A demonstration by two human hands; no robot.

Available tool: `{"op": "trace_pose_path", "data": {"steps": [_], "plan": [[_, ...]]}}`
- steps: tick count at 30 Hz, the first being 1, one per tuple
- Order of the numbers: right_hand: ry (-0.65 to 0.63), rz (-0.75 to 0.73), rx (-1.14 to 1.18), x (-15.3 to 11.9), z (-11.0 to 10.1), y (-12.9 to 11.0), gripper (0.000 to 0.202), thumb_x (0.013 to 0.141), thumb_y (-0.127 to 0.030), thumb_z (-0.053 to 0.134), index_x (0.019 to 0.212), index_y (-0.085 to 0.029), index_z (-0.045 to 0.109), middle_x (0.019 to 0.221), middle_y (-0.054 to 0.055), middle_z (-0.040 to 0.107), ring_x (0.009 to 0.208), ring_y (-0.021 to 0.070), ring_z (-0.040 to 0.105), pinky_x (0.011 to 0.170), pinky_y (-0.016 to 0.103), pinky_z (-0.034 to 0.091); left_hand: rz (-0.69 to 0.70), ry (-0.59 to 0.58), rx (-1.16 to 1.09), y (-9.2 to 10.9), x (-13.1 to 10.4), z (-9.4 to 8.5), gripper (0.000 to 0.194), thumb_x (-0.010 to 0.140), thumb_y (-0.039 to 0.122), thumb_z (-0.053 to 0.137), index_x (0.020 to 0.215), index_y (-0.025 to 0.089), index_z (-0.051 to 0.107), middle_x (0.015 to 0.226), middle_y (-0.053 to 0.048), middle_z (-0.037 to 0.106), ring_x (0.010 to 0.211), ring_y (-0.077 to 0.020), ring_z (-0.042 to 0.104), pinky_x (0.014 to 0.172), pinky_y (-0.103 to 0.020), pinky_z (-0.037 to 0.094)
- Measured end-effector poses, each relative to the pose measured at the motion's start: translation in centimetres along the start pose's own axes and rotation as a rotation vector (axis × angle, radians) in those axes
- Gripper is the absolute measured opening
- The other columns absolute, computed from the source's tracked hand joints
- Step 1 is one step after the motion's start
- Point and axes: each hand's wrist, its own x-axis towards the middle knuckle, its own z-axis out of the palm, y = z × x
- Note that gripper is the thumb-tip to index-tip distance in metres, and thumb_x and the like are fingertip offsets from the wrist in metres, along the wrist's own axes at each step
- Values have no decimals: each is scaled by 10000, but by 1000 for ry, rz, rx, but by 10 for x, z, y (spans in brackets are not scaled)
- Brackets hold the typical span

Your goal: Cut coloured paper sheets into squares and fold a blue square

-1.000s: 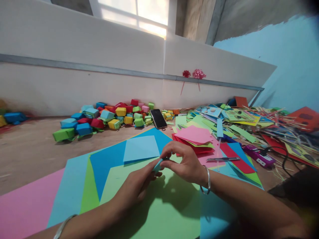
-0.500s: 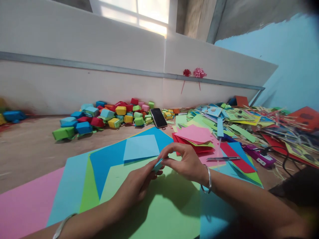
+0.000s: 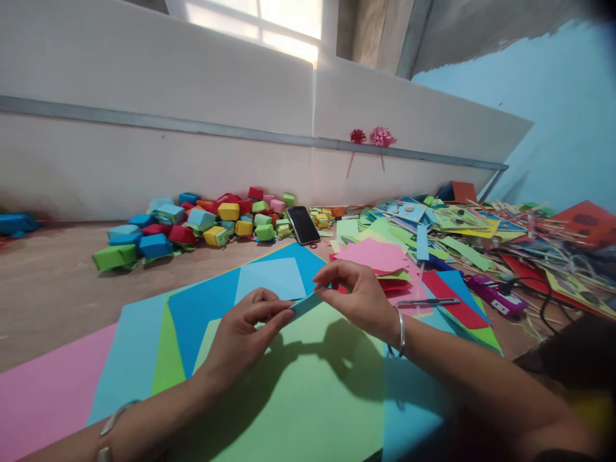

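Note:
A narrow light-blue paper strip (image 3: 305, 306) is stretched between my two hands, just above the sheets. My left hand (image 3: 253, 324) pinches its left end between thumb and fingers. Its right end is gripped by the fingertips of my right hand (image 3: 353, 296). Beneath them lies a large light-green sheet (image 3: 308, 398), with shadows of both hands on it. Behind my hands a light-blue paper piece (image 3: 272, 277) rests on a darker blue sheet (image 3: 202, 314).
Folded paper boxes (image 3: 199, 219) in several colours are heaped along the wall beside a phone (image 3: 302, 224). A cutter knife (image 3: 428, 302) lies right of my hands, near pink paper (image 3: 373, 255) and a purple power strip (image 3: 495, 294). Sticks and paper scraps (image 3: 462, 224) pile behind.
My hands have moved apart, my left one going left with its fingers now curled. More of the light-blue strip shows between them. The view has shifted slightly.

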Motion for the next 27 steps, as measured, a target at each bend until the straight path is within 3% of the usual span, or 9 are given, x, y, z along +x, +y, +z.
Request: {"op": "trace_pose_path", "data": {"steps": [6,12,18,23,27], "plan": [[-199,57,-345,5,-4,6,271,699,-6,563,792,-168,760,723,-8,694,660,95,577,611,212,438,1,-73,78,0,2,-4,240,806,431,645,850,255,803,717,-15,662,681,-173,614,626,-286,490],[-336,60,-377,5,-3,13,130,778,-108,660,730,-151,773,701,9,714,687,110,595,614,206,423,-58,-201,97,3,2,-4,299,812,427,572,833,216,782,734,-28,643,656,-172,595,607,-297,474],[-363,281,-472,8,3,25,90,734,-81,723,729,-137,793,653,6,706,652,118,602,592,216,407,-82,-285,148,0,3,-3,292,777,382,546,865,192,749,702,-20,612,657,-177,576,615,-305,467],[-307,277,-584,5,15,31,107,704,-91,816,733,-159,739,650,-31,647,613,96,543,565,216,357,-50,-295,263,-5,5,-3,222,756,319,533,748,209,727,700,-16,610,620,-166,564,592,-288,435],[-346,197,-681,5,18,36,127,731,-118,838,720,-158,717,714,-15,640,671,103,529,605,230,338,12,-352,421,-11,6,-4,317,828,271,488,860,238,802,683,-21,556,619,-168,561,580,-281,393]]}}
